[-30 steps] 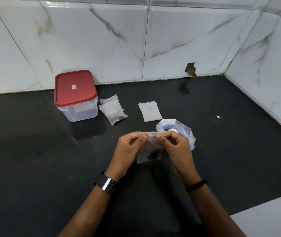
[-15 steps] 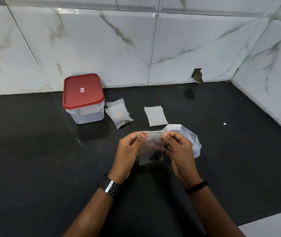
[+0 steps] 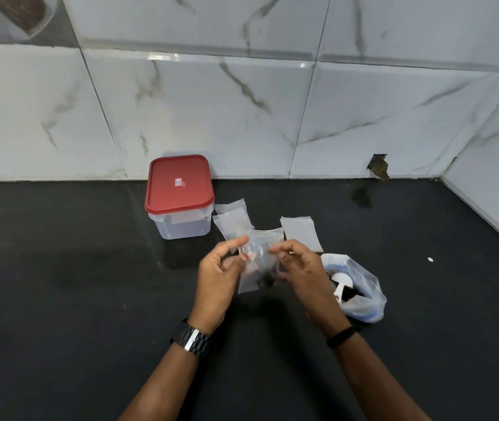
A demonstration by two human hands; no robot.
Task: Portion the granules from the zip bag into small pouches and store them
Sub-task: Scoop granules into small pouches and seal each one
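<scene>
A small clear pouch [image 3: 260,262] with dark granules at its bottom hangs above the black counter [image 3: 60,284], held between both hands. The left hand [image 3: 221,275] pinches its left edge with curled fingers; the right hand [image 3: 300,268] pinches the right edge. Just right lies the zip bag [image 3: 360,293] with a white scoop [image 3: 341,284] inside. Behind sit more pouches [image 3: 231,220], a flat pouch [image 3: 301,232] and a red-lidded tub [image 3: 180,196], its contents unclear.
</scene>
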